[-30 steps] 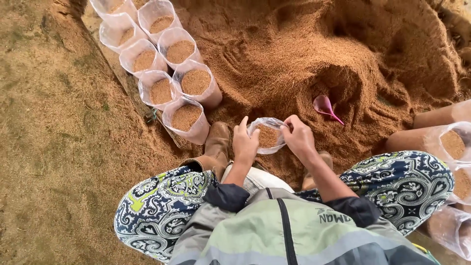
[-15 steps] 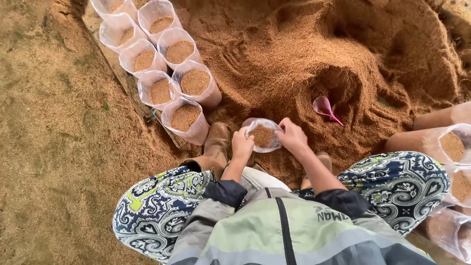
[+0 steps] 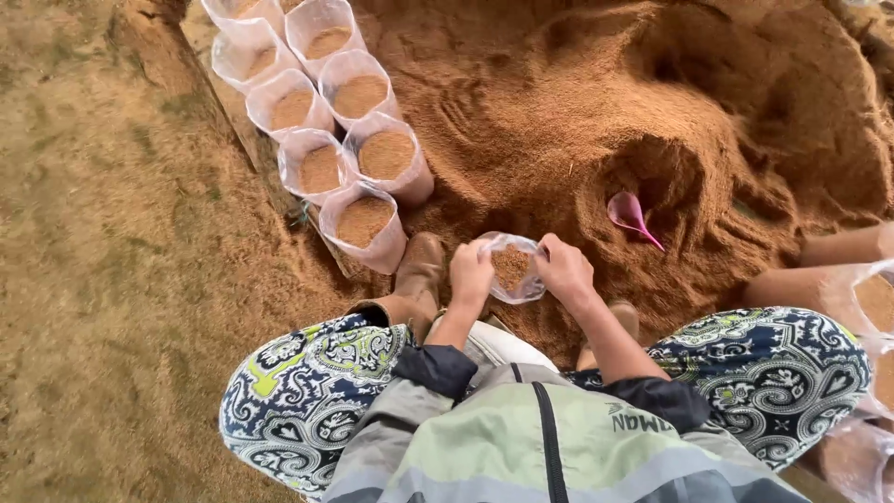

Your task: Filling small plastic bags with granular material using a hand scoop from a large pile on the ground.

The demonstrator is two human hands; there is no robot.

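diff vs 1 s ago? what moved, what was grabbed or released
Little changed. Both hands, left hand and right hand, keep hold of the small clear bag of brown material; bag and hands sit slightly lower and closer to the body, the right hand now more over the rim. Nothing released. The pink scoop in the pile and the row of filled bags stayed put.

- Filled clear bags (image 3: 365, 222), two rows, upper left, touching.
- Pink scoop (image 3: 629, 214) in hollow of brown sawdust heap (image 3: 745, 121).
- More bags (image 3: 871, 298) at right edge.
- Bare dirt ground (image 3: 102, 261) left.
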